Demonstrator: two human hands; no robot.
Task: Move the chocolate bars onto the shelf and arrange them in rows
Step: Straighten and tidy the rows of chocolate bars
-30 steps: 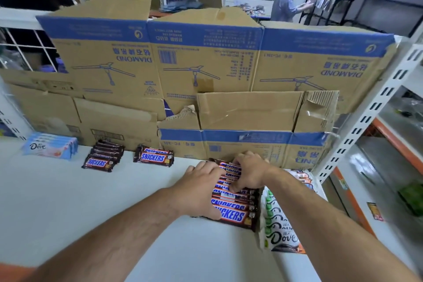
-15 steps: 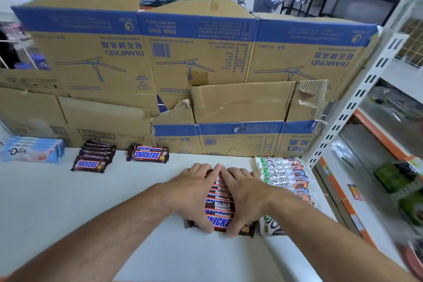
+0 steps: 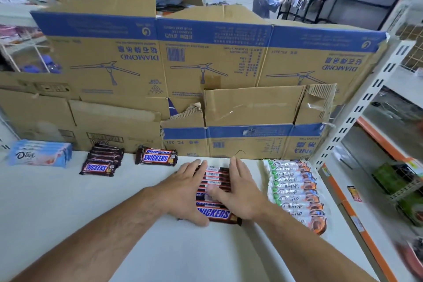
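Note:
A row of Snickers bars (image 3: 215, 213) lies front to back on the white shelf (image 3: 80, 213), the nearest bar label-up. My left hand (image 3: 185, 190) lies flat against the row's left side, thumb at the front bar. My right hand (image 3: 242, 192) lies flat along the right side, its thumb across the bars. Both hands have straight fingers and grip nothing. Right of them is a row of white-and-orange Dove bars (image 3: 295, 192). Further left are a small Snickers stack (image 3: 156, 157), a second Snickers pile (image 3: 100, 162) and blue Dove bars (image 3: 39, 155).
Flattened cardboard boxes (image 3: 206, 64) wall off the back of the shelf. A white slotted upright (image 3: 357, 107) marks the shelf's right end, with orange-edged lower shelves (image 3: 357, 220) beyond it. A person (image 3: 265, 2) stands at black racks far behind.
My hands have slid off the top of the Snickers row and apart to its two sides, uncovering the bars. The view has shifted slightly.

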